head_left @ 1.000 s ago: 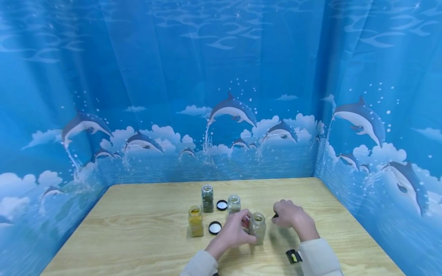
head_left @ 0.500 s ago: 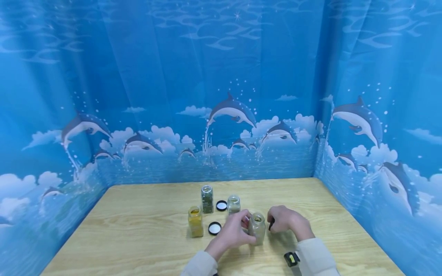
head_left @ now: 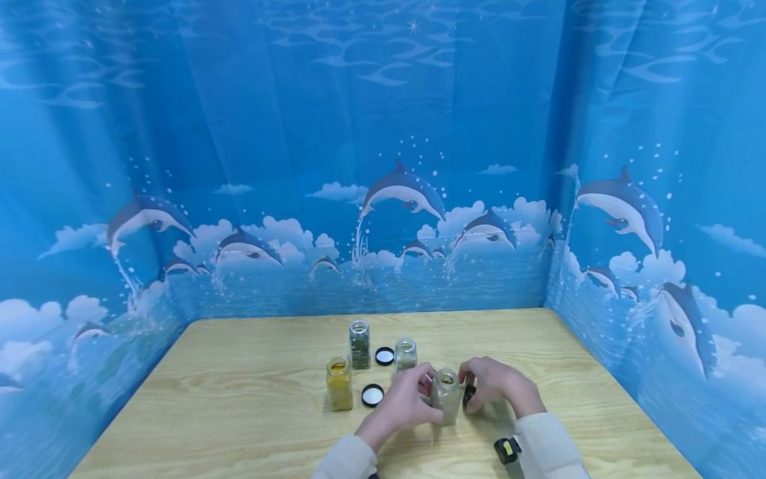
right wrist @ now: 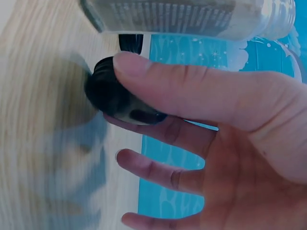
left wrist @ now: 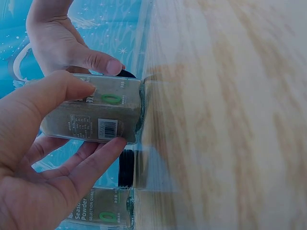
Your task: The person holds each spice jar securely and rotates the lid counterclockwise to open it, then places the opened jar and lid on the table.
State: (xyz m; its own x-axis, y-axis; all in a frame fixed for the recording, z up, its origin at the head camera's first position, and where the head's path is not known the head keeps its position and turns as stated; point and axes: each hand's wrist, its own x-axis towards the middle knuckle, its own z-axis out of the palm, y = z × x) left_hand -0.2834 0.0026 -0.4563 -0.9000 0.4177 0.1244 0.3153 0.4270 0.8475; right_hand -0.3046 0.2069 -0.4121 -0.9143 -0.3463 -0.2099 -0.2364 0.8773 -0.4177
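Observation:
My left hand (head_left: pixel 411 399) grips an uncapped square glass spice jar (head_left: pixel 446 398) that stands upright on the table. In the left wrist view, the thumb and fingers wrap the labelled jar (left wrist: pixel 108 122) from both sides. Just right of it, my right hand (head_left: pixel 499 384) pinches a black jar lid (head_left: pixel 469 397) between thumb and fingers. The right wrist view has this lid (right wrist: pixel 112 93) tilted close over the table, its other fingers spread loosely. Behind my left hand stands another open jar (head_left: pixel 405 352) of pale powder, partly covered by the hand.
To the left stand an open jar of yellow powder (head_left: pixel 339 386) and an open jar of green herbs (head_left: pixel 360 346). Two black lids lie on the wooden table (head_left: pixel 251 399), one nearer (head_left: pixel 372 396) and one farther (head_left: pixel 385 356). A dolphin-printed curtain (head_left: pixel 383 133) surrounds the table.
My right hand has moved left and slightly down, bringing the lid closer to the gripped jar and tilting it more into view. My left hand and the jars have stayed put.

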